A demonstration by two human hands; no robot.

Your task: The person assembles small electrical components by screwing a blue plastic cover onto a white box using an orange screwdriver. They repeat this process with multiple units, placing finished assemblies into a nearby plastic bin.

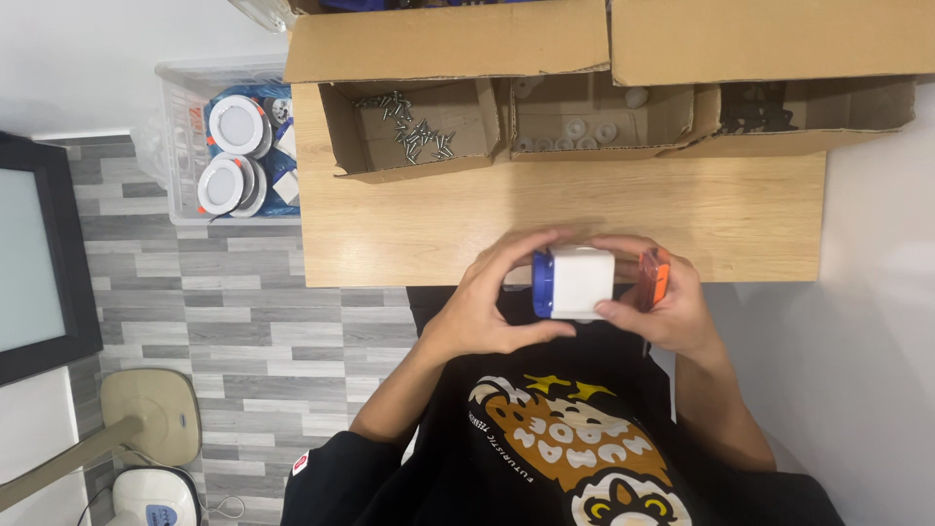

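Note:
Both my hands hold a small white box-shaped unit (581, 281) just in front of the wooden table's near edge. A blue cap (542, 284) sits on its left end, under the fingers of my left hand (487, 304). My right hand (672, 307) grips the right end, where an orange translucent piece (655, 278) shows between the fingers. The unit is lifted off the table (409, 229), close to my chest.
Three open cardboard boxes stand at the table's far side: one with loose screws (414, 131), one with small white parts (579, 131), one with dark parts (755, 109). A clear plastic bin (185, 146) of round white lamps sits on the floor to the left.

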